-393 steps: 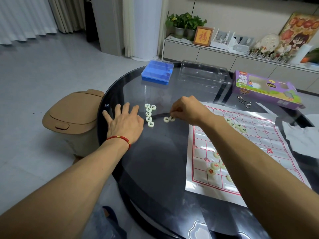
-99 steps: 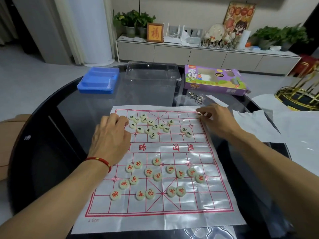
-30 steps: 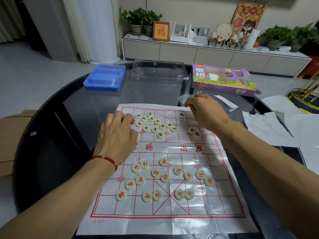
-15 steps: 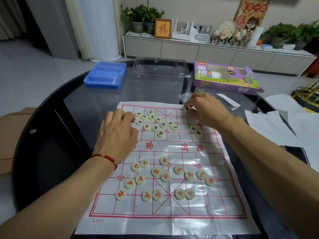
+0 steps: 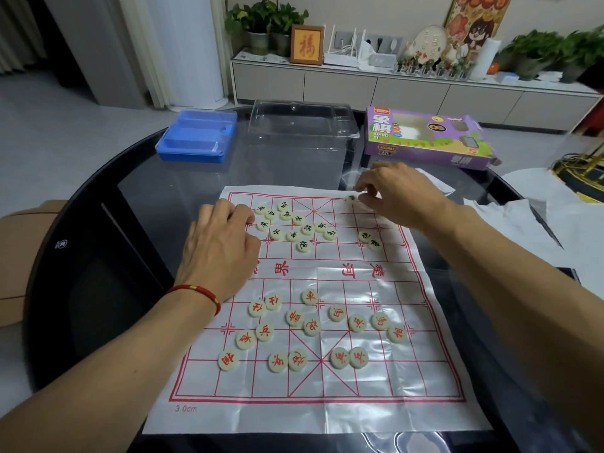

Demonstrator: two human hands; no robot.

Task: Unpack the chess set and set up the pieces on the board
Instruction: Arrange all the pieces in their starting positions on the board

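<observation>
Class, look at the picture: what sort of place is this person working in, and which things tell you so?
Most likely a home living room: a low sideboard along the wall carries potted plants and a framed character, and the glass table holds a board game.

Arms: two bare forearms, no sleeves in view.
Left wrist: thin red braided cord bracelet [image 5: 196,291] with small yellow accents.
Left hand [image 5: 222,246]: no rings.
Right hand [image 5: 397,197]: nothing worn.
</observation>
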